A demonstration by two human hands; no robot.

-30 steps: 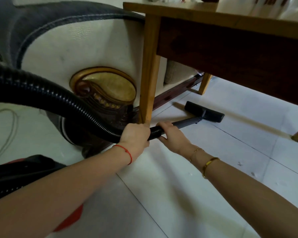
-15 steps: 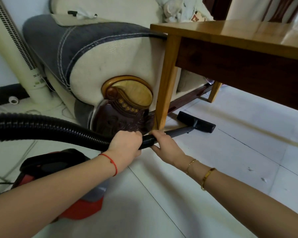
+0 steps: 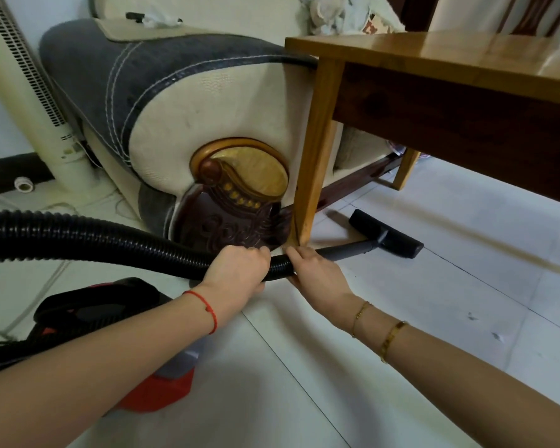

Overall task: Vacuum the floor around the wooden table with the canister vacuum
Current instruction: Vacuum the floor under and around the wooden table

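Observation:
A black ribbed vacuum hose (image 3: 104, 240) runs in from the left to a grey wand (image 3: 349, 250). My left hand (image 3: 236, 273) grips the hose end. Just right of it, my right hand (image 3: 317, 273) grips the joint where hose meets wand. The black floor head (image 3: 385, 234) lies flat on the white tiles under the wooden table (image 3: 434, 56), right of its near leg (image 3: 314, 163). The red and black canister (image 3: 117, 318) sits on the floor at lower left, partly hidden by my left forearm.
A cream and grey sofa arm (image 3: 162, 101) with a carved wooden front stands close behind the near table leg. A tall white fan (image 3: 23, 85) and loose cables are at the far left. Small specks lie on the tiles (image 3: 466, 302) at right.
My view has risen and pulled back, showing the table top and canister. Both hands and the wand drew back toward me, so the floor head now sits nearer the near table leg.

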